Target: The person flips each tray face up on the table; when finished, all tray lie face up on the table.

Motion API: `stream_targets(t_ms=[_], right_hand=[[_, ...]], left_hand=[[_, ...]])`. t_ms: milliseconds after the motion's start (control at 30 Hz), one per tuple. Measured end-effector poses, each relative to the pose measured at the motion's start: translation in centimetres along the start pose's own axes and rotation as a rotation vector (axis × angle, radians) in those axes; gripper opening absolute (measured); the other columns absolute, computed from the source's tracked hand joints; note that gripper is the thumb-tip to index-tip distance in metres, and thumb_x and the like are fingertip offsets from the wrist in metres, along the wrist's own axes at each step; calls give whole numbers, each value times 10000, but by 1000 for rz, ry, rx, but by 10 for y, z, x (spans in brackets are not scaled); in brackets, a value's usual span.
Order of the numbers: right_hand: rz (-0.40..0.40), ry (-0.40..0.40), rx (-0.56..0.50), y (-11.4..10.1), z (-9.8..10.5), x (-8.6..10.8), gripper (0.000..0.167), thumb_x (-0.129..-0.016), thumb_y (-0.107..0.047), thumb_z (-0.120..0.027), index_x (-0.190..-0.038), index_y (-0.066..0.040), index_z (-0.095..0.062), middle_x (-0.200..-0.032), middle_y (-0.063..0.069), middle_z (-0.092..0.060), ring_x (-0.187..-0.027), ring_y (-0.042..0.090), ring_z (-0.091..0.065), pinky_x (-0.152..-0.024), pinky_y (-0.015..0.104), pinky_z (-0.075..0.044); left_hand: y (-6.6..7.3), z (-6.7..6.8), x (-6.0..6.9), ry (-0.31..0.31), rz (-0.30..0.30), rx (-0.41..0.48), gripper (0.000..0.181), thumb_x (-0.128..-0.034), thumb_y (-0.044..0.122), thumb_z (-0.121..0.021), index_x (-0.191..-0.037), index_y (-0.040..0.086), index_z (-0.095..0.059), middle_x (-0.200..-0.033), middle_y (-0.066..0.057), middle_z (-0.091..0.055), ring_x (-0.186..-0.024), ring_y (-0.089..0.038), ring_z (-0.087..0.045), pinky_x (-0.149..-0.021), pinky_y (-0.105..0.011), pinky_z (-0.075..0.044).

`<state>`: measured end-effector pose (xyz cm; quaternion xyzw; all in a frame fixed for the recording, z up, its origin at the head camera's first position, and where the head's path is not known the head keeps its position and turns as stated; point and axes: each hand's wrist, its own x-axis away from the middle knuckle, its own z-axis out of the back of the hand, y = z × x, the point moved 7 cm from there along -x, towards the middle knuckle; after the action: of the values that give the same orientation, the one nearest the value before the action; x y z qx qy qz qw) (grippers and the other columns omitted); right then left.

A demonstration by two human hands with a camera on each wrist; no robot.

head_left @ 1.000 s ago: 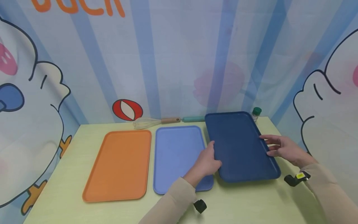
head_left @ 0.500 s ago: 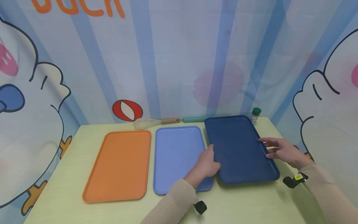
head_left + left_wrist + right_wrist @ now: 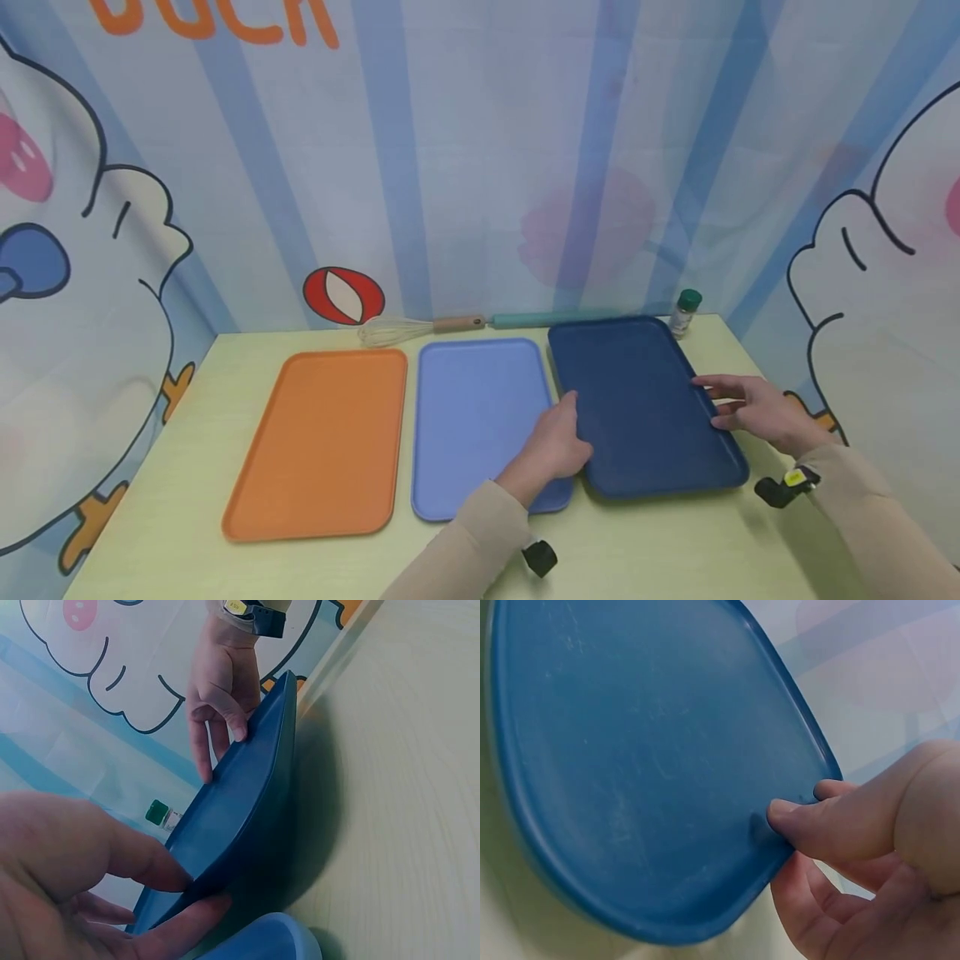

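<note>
A dark blue tray (image 3: 645,408) is held at its two long sides, just above the table, with its shadow beneath it in the left wrist view. My left hand (image 3: 552,446) grips the left rim, thumb over the edge and fingers below. On the opposite rim, my right hand (image 3: 761,410) pinches the edge between thumb and fingers, as the right wrist view shows. Close by the left hand lies a light blue tray (image 3: 480,417), partly covered by that hand and wrist. Farther left an orange tray (image 3: 322,442) lies flat.
Along the back edge of the pale yellow table (image 3: 172,500) lie a whisk (image 3: 420,328) and a long teal rod (image 3: 540,319), its right part behind the dark blue tray. A small green-capped jar (image 3: 684,312) stands at the back right corner. A printed curtain (image 3: 480,167) hangs behind.
Both hands have lowered the dark blue tray slightly and brought it a little nearer. More of the teal rod and the jar shows behind it. The other trays have stayed put.
</note>
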<state>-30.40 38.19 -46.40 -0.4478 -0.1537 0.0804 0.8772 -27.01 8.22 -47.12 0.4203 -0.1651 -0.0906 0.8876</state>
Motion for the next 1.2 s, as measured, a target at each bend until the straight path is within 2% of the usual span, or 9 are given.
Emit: stream_targets(t_ms=[100, 200, 367, 533, 633, 800, 933, 1067, 1200], right_hand=[[-9, 5, 7, 0, -1, -2, 687, -942, 137, -620, -1583, 58, -387, -1566, 402, -331, -1381, 596, -409, -878, 365, -603], [-23, 12, 18, 1, -2, -4, 686, -939, 128, -630, -1579, 63, -391, -1561, 405, -342, -1378, 596, -416, -888, 400, -603], [-39, 18, 36, 6, -5, -5, 683, -934, 121, -638, -1570, 74, -396, -1555, 411, -354, -1377, 596, -417, -904, 450, -600], [-43, 17, 28, 10, -6, -5, 676, -930, 132, -629, -1565, 82, -401, -1564, 413, -349, -1397, 596, -393, -901, 424, -602], [-45, 12, 21, 11, -6, -5, 674, -927, 145, -615, -1563, 86, -400, -1567, 413, -347, -1404, 598, -384, -895, 402, -604], [-59, 13, 31, 11, -7, -5, 669, -916, 156, -601, -1554, 96, -406, -1569, 414, -345, -1404, 603, -383, -912, 432, -601], [-75, 20, 63, 12, -8, -4, 663, -921, 141, -622, -1548, 100, -412, -1564, 417, -349, -1397, 605, -391, -935, 486, -589], [-84, 30, 93, 12, -8, -4, 651, -921, 135, -637, -1537, 102, -428, -1552, 419, -366, -1392, 605, -400, -943, 510, -582], [-83, 45, 135, 12, -7, -4, 639, -915, 128, -662, -1519, 101, -455, -1526, 415, -412, -1357, 591, -461, -930, 515, -586]], left_hand=[[1, 0, 0, -7, 9, 0, 815, -965, -2, -640, -1674, 127, -261, -1672, -105, -388, -1090, -264, -567, -655, -387, -448], [2, 0, 0, -3, 6, -27, 816, -957, -10, -648, -1670, 122, -274, -1671, -99, -393, -1278, -263, -548, -708, -380, -456], [3, -4, 1, -8, 1, -61, 816, -953, 0, -663, -1666, 123, -285, -1677, -75, -387, -1430, -281, -487, -765, -380, -460], [4, -5, 0, -7, -2, -78, 808, -942, 5, -664, -1656, 129, -306, -1637, -86, -447, -1391, -285, -516, -777, -384, -454], [5, -6, 0, -15, -2, -67, 803, -949, 7, -657, -1658, 133, -301, -1591, -99, -502, -1184, -254, -597, -718, -379, -455], [6, -7, 0, -31, 1, -62, 796, -965, 36, -661, -1662, 125, -287, -1374, -117, -662, -915, -229, -572, -641, -371, -429], [8, -8, 1, -29, -3, -78, 791, -971, 77, -669, -1661, 112, -284, -1231, -117, -708, -1159, -266, -629, -744, -379, -452], [10, -8, 2, -24, -11, -92, 781, -980, 122, -672, -1658, 97, -284, -1402, -141, -645, -1456, -317, -480, -855, -392, -462], [12, -9, 3, -32, -9, -89, 785, -989, 154, -675, -1661, 90, -273, -1542, -165, -534, -1354, -291, -558, -849, -395, -469]])
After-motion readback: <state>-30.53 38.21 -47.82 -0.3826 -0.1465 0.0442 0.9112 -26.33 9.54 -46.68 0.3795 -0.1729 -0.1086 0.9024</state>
